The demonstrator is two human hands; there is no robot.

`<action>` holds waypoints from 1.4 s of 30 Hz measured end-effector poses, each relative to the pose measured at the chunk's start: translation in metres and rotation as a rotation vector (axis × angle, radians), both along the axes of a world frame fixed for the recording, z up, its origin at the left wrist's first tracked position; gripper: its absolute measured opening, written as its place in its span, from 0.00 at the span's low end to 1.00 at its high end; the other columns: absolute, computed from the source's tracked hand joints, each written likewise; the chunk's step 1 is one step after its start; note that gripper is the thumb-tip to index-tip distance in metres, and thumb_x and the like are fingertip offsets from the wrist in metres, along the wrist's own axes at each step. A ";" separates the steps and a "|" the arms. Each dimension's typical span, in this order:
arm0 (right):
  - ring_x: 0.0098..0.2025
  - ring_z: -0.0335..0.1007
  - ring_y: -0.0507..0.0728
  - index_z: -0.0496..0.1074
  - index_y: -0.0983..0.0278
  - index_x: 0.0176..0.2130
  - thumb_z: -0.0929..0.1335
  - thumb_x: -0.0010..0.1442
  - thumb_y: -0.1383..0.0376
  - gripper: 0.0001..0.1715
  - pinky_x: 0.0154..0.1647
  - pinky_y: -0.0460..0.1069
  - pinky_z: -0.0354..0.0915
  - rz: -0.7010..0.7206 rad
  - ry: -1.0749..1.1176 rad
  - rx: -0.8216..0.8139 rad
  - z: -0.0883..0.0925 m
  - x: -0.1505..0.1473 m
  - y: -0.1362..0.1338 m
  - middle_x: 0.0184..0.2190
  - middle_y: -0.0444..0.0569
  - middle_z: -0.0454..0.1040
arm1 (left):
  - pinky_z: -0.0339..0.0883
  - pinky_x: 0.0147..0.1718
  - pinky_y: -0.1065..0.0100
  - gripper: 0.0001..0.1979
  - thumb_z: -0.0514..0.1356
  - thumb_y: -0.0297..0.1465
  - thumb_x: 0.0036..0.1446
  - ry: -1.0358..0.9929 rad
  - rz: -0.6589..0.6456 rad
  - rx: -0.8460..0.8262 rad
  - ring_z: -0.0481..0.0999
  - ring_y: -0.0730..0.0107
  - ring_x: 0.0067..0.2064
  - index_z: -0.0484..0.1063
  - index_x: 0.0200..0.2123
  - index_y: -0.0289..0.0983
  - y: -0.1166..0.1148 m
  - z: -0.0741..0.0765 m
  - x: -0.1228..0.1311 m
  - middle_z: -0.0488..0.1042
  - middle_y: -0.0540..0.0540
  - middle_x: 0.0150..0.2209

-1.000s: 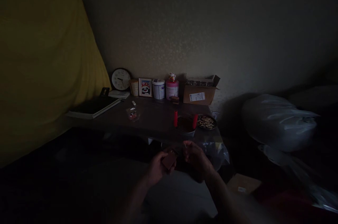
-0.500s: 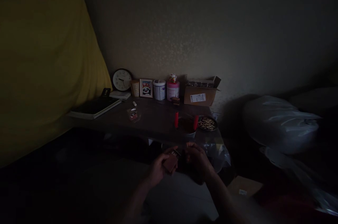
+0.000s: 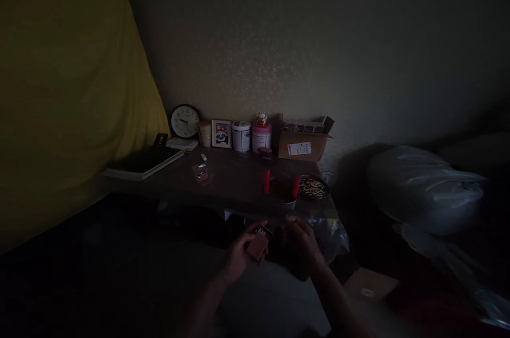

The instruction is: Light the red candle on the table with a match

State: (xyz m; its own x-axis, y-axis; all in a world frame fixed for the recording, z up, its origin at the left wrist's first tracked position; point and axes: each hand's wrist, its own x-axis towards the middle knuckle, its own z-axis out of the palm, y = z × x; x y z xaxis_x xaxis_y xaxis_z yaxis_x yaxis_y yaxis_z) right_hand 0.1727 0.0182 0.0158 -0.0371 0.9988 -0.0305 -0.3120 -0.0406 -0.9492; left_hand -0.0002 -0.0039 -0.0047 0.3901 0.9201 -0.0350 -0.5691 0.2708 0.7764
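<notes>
Small box (image 3: 257,247) I hold in my left hand (image 3: 238,254): matt card. Sticks (image 3: 313,187): pale, look like bare wood. Red cylinders (image 3: 266,182): smooth, waxy-looking. Carton (image 3: 287,141): matt cardboard; its label (image 3: 299,149): paper. Tubs (image 3: 241,137): smooth, plastic-looking. Big bag (image 3: 426,189): thin plastic, wrinkled, glossy. Sheet (image 3: 338,235) at the table corner: clear plastic, shiny creases. Curtain (image 3: 71,88): matt cloth, soft folds. Wall (image 3: 258,67): matt, mottled, rough-looking. Tabletop (image 3: 235,173): too dark, I can't tell material.

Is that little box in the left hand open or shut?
Open, at least partly: pale sticks show at the far end of the small box in the left hand.
</notes>
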 end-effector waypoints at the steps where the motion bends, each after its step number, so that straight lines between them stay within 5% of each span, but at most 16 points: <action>1: 0.20 0.58 0.48 0.65 0.63 0.29 0.70 0.48 0.56 0.15 0.21 0.43 0.55 -0.027 -0.023 0.020 0.001 0.000 -0.001 0.19 0.39 0.63 | 0.58 0.22 0.70 0.26 0.49 0.33 0.53 -0.005 0.000 0.013 0.68 0.68 0.25 0.57 0.56 0.33 0.000 -0.001 0.000 0.71 0.43 0.25; 5: 0.28 0.64 0.51 0.66 0.63 0.31 0.69 0.50 0.56 0.14 0.29 0.44 0.60 -0.103 -0.219 0.235 0.005 -0.003 -0.008 0.26 0.43 0.68 | 0.59 0.24 0.70 0.24 0.52 0.33 0.53 -0.039 0.030 0.038 0.70 0.68 0.26 0.60 0.55 0.35 0.002 -0.008 0.000 0.73 0.42 0.29; 10: 0.40 0.67 0.55 0.64 0.61 0.42 0.64 0.58 0.60 0.12 0.40 0.47 0.63 0.026 -0.537 0.477 0.009 -0.008 -0.021 0.37 0.47 0.70 | 0.62 0.28 0.70 0.20 0.54 0.30 0.50 -0.068 0.132 0.002 0.72 0.66 0.34 0.68 0.49 0.37 0.004 -0.006 -0.001 0.73 0.42 0.40; 14: 0.48 0.64 0.57 0.60 0.59 0.52 0.66 0.56 0.61 0.23 0.47 0.49 0.62 0.110 -0.722 0.664 0.012 -0.015 -0.030 0.47 0.49 0.67 | 0.62 0.41 0.70 0.16 0.55 0.27 0.50 -0.135 0.194 0.007 0.69 0.65 0.47 0.72 0.43 0.38 0.005 -0.001 -0.002 0.70 0.46 0.48; 19: 0.55 0.57 0.61 0.53 0.60 0.58 0.68 0.53 0.61 0.36 0.54 0.53 0.59 0.101 -0.854 0.791 0.009 -0.023 -0.033 0.54 0.53 0.60 | 0.63 0.39 0.68 0.20 0.54 0.27 0.53 -0.209 0.115 -0.034 0.71 0.65 0.44 0.67 0.50 0.42 0.005 0.001 -0.002 0.71 0.46 0.47; 42: 0.53 0.59 0.59 0.58 0.58 0.55 0.67 0.56 0.64 0.28 0.51 0.52 0.61 0.065 -0.943 0.807 0.002 -0.024 -0.029 0.51 0.51 0.63 | 0.64 0.36 0.67 0.12 0.54 0.28 0.53 -0.226 0.092 -0.053 0.71 0.67 0.40 0.69 0.42 0.39 0.002 0.004 0.000 0.71 0.46 0.40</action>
State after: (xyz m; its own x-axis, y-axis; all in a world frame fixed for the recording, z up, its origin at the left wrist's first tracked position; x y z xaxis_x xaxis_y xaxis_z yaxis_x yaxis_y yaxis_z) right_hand 0.1491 -0.0107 0.0174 -0.3845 0.7418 0.5494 0.4858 0.6687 -0.5629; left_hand -0.0004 -0.0017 -0.0011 0.3084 0.9512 -0.0058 -0.7509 0.2472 0.6124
